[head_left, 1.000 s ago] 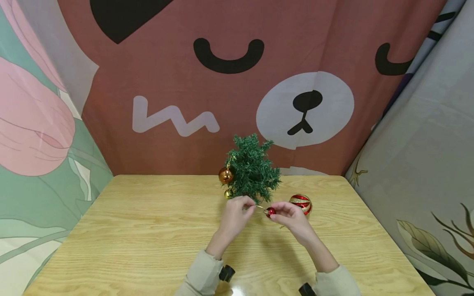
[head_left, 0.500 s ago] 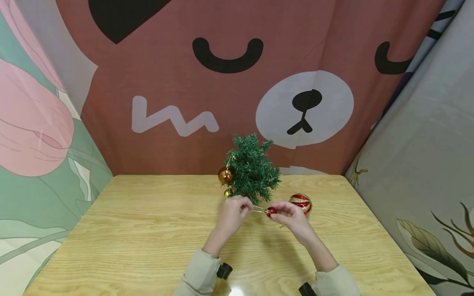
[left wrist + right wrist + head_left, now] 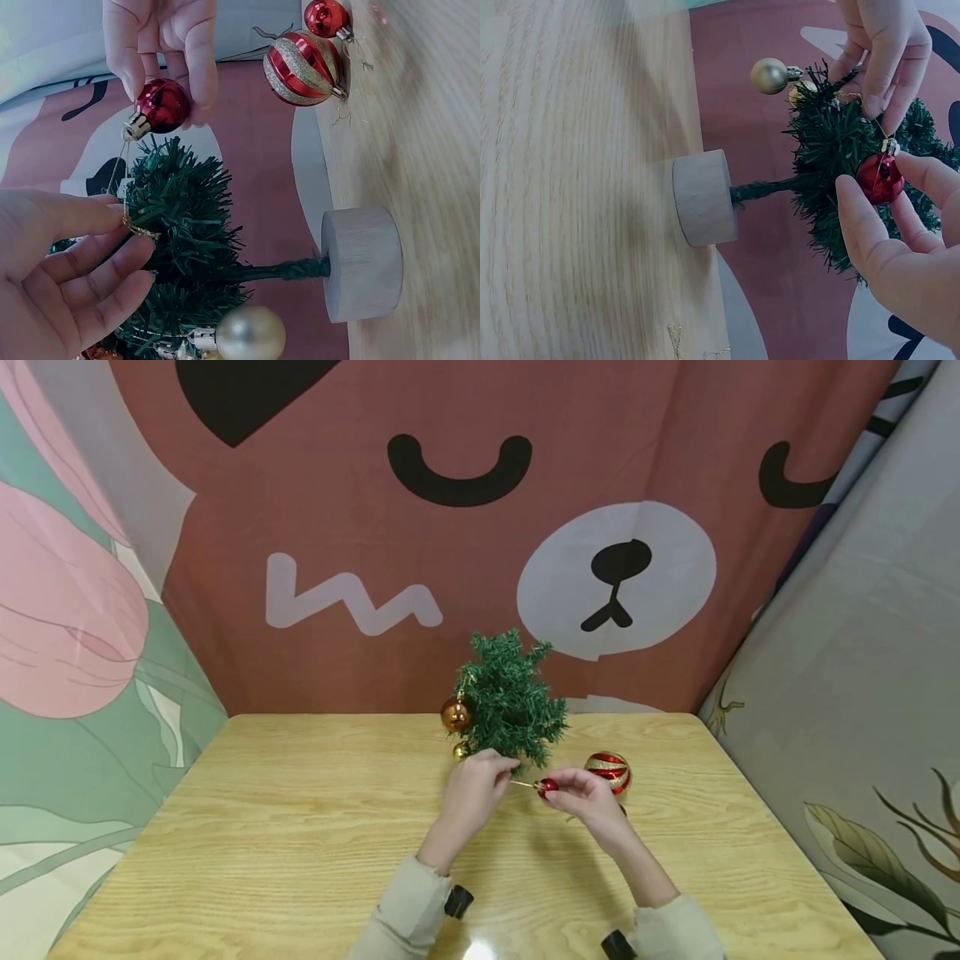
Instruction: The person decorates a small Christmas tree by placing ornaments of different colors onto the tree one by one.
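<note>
A small shiny red bauble (image 3: 163, 105) with a gold cap is held in the fingertips of my right hand (image 3: 592, 802). My left hand (image 3: 474, 789) pinches the bauble's thin gold cord (image 3: 139, 229) between thumb and index finger, its other fingers loosely bent. The cord stretches between the two hands. Just behind them stands a small green artificial Christmas tree (image 3: 517, 702) on a round wooden base (image 3: 703, 199). On its left side hang a copper-coloured bauble (image 3: 456, 714) and a smaller gold bauble (image 3: 461, 750).
A large red bauble with gold glitter stripes (image 3: 609, 771) lies on the wooden table (image 3: 300, 827), right of the tree. Beside it lies another small red bauble (image 3: 325, 16), mostly hidden by my right hand in the head view. A printed curtain (image 3: 337, 527) hangs behind the table.
My left hand shifted slightly left and back, with the cord spread into two strands half a second ago and appearing as one line now. My right hand keeps the bauble nearly still.
</note>
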